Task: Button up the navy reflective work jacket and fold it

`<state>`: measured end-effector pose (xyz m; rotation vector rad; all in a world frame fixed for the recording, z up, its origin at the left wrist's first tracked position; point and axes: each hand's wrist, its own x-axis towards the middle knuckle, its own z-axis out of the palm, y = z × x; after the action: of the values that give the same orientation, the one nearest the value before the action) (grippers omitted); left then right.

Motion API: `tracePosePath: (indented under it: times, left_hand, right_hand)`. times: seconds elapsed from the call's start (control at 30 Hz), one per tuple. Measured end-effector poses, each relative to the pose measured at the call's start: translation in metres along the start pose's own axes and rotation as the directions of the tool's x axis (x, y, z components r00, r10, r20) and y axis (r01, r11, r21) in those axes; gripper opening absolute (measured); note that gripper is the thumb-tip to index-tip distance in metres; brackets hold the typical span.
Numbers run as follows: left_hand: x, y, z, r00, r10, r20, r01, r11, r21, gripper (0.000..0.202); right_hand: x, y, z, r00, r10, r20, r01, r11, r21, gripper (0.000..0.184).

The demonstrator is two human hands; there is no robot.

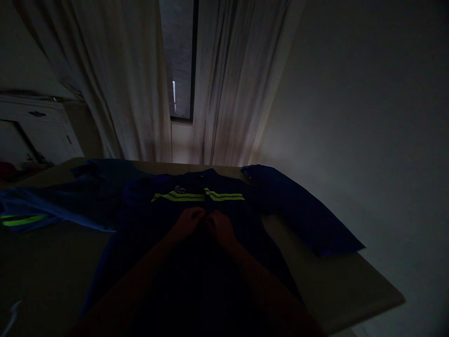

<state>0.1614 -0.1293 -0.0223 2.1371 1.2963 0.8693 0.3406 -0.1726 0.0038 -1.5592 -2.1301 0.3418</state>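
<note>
A dark blue work jacket (245,224) with yellow-green stripes across the chest lies front up, its collar toward the far edge. My left hand (190,220) and my right hand (219,225) meet at its front opening, just below the stripes. Both have curled, pinching fingers on the jacket's front edges. The light is too dim to make out a button or other fastener between them. One sleeve (308,210) stretches out to the right. To the left lies a lighter blue garment (70,201) with a yellow-green band, against the jacket's side.
Everything rests on a table (351,285) whose right corner is near a pale wall (368,117). Long curtains (133,84) hang behind it beside a narrow window (178,56). A white cabinet (42,126) stands at the left. A small pale object (14,313) lies lower left.
</note>
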Motion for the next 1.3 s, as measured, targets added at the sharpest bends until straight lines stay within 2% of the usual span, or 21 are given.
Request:
tracePosePath:
  times: [0.07, 0.13, 0.27, 0.4, 0.5, 0.6, 0.63, 0.7, 0.83, 0.93, 1.03, 1.13, 1.2, 1.3]
  left_hand:
    - [-0.004, -0.004, 0.000, 0.999, 0.031, 0.010, -0.032, 0.998, 0.046, 0.035]
    - [-0.009, -0.006, 0.001, 0.997, 0.068, 0.022, -0.070, 0.992, 0.106, 0.033]
    - [-0.014, -0.006, 0.003, 0.988, 0.138, 0.071, -0.150, 0.967, 0.205, 0.030]
    - [-0.014, -0.007, 0.002, 0.979, 0.171, 0.109, -0.196, 0.937, 0.290, 0.031]
    - [-0.007, -0.013, 0.000, 0.979, 0.175, 0.106, -0.201, 0.916, 0.348, 0.036]
    - [0.004, -0.017, -0.004, 0.975, 0.195, 0.104, -0.220, 0.898, 0.381, 0.037]
    - [0.008, -0.016, -0.005, 0.974, 0.204, 0.098, -0.226, 0.894, 0.388, 0.036]
    - [0.013, -0.013, -0.009, 0.971, 0.227, 0.079, -0.239, 0.887, 0.394, 0.036]
    - [0.006, 0.000, -0.016, 0.962, 0.274, 0.006, -0.253, 0.880, 0.403, 0.035]
    - [-0.013, 0.006, -0.017, 0.956, 0.292, -0.035, -0.257, 0.887, 0.384, 0.032]
    - [-0.033, 0.010, -0.016, 0.977, 0.204, -0.057, -0.184, 0.951, 0.248, 0.026]
    - [-0.045, 0.015, -0.015, 0.998, -0.030, -0.052, 0.031, 0.999, 0.026, 0.029]
    - [-0.046, 0.021, -0.016, 0.986, -0.151, -0.067, 0.145, 0.985, -0.088, 0.031]
    - [-0.043, 0.031, -0.016, 0.963, -0.247, -0.112, 0.223, 0.957, -0.187, 0.031]
  right_hand:
    - [0.000, 0.001, 0.000, 0.997, 0.070, -0.044, -0.067, 0.996, 0.057, 0.018]
    - [-0.001, 0.002, 0.001, 0.994, 0.086, -0.062, -0.079, 0.991, 0.112, 0.017]
    - [0.001, 0.007, 0.006, 0.994, 0.027, -0.101, -0.015, 0.992, 0.123, 0.004]
    - [0.004, 0.012, 0.008, 0.987, 0.006, -0.160, 0.021, 0.986, 0.165, 0.012]
    - [0.002, 0.007, 0.005, 0.977, -0.112, -0.180, 0.153, 0.961, 0.232, 0.018]
    - [-0.011, -0.007, -0.002, 0.966, -0.256, -0.020, 0.253, 0.936, 0.244, 0.017]
    - [-0.016, -0.011, -0.005, 0.961, -0.272, 0.056, 0.254, 0.942, 0.217, 0.020]
    - [-0.028, -0.018, -0.008, 0.960, -0.228, 0.161, 0.210, 0.970, 0.125, 0.027]
    - [-0.038, -0.018, -0.008, 0.985, -0.082, 0.153, 0.081, 0.997, 0.014, 0.013]
    - [-0.036, -0.014, -0.006, 0.975, -0.120, 0.188, 0.121, 0.993, 0.005, 0.016]
    - [-0.036, -0.018, -0.006, 0.958, -0.172, 0.228, 0.187, 0.981, -0.047, 0.023]
    - [-0.039, -0.024, -0.005, 0.952, -0.219, 0.212, 0.247, 0.962, -0.115, 0.019]
    - [-0.040, -0.024, -0.004, 0.951, -0.255, 0.174, 0.273, 0.958, -0.089, 0.018]
    - [-0.038, -0.020, -0.003, 0.951, -0.278, 0.138, 0.275, 0.960, 0.043, 0.013]
